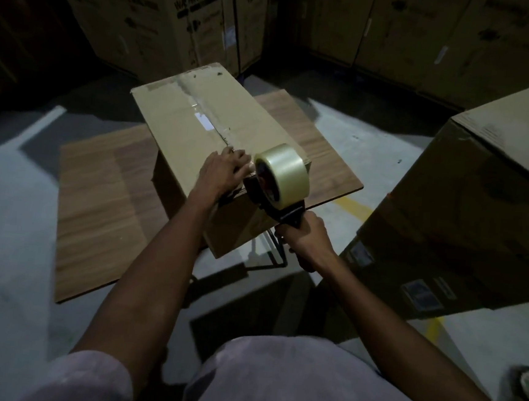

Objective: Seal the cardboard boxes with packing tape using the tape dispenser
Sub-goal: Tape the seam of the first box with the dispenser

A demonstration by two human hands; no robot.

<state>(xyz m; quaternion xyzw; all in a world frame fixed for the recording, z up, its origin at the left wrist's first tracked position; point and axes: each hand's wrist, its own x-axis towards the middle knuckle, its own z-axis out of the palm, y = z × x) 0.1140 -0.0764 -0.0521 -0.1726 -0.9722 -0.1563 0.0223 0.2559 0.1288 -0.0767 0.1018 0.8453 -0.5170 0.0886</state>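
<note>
The cardboard box (206,121) sits on the wooden tabletop (103,205), clear tape along its top seam. Your left hand (224,171) presses flat on the near end, fingers straight. Your right hand (306,240) grips the tape dispenser (277,182) handle at the box's near edge.

LG logo | tall carton (139,13) || WASHING MACHINE, partly legible | same carton

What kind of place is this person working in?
Most likely a warehouse or stockroom: tall printed appliance cartons line the back, the concrete floor has yellow line markings, and a cardboard box is being taped.
</note>
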